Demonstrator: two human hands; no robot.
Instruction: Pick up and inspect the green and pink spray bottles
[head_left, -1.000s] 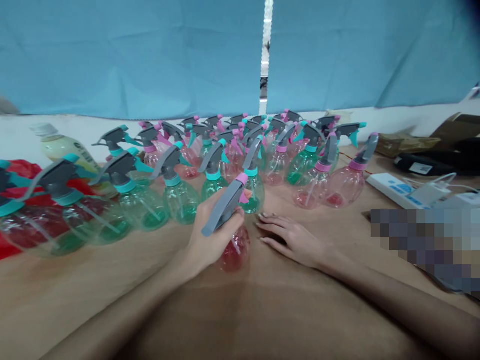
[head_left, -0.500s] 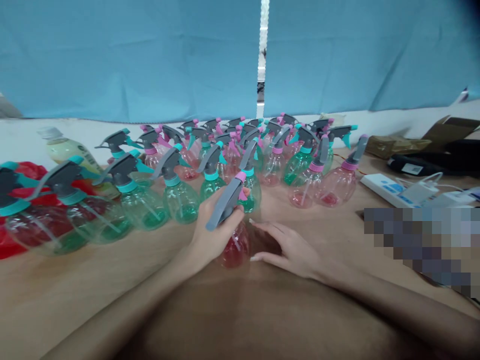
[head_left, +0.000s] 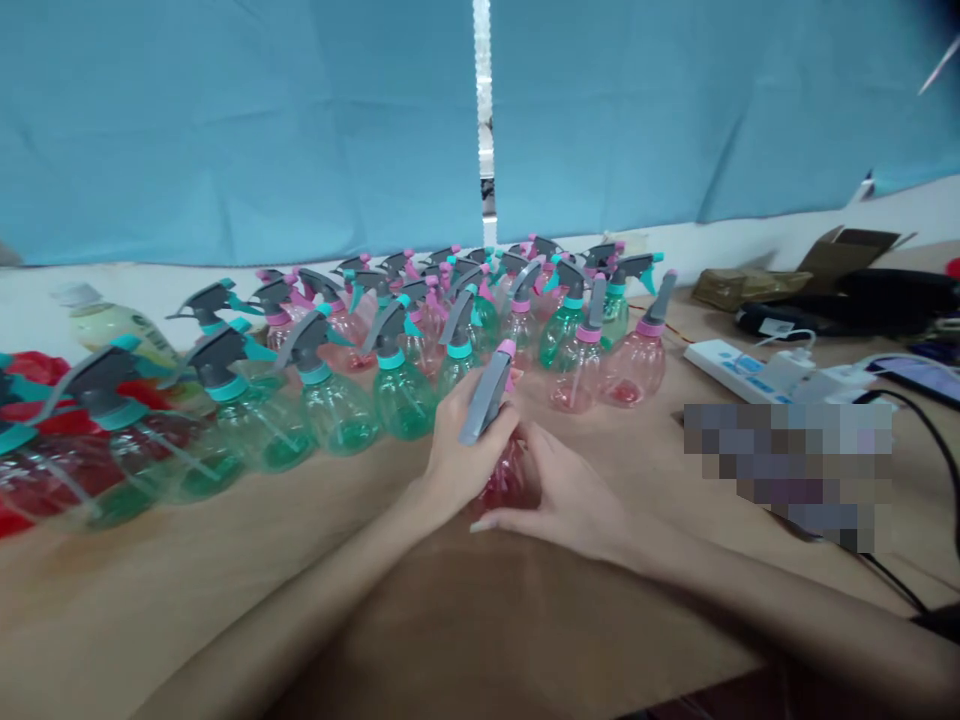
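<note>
A pink spray bottle [head_left: 504,488] with a grey trigger head and pink nozzle stands in front of me. My left hand [head_left: 466,440] is closed round its neck, just under the grey head. Lower down, my right hand [head_left: 574,495] wraps the bottle's clear body from the right, thumb across the near side. Much of the body is hidden behind my fingers. Just beyond my left hand stand a green spray bottle [head_left: 405,400] and several like it, with turquoise collars. Two pink spray bottles, the nearer one [head_left: 576,378] among them, stand behind my right hand.
Many more spray bottles fill the back of the wooden table [head_left: 315,540]. At the left are a drink bottle [head_left: 112,325] and a red plastic bag [head_left: 34,380]. To the right lie a white power strip [head_left: 731,372] with plugs, a cardboard box [head_left: 847,262] and black cables.
My right hand has closed in on the pink spray bottle and now holds its body. The left hand keeps its grip at the neck. The whole view has shifted somewhat to the right.
</note>
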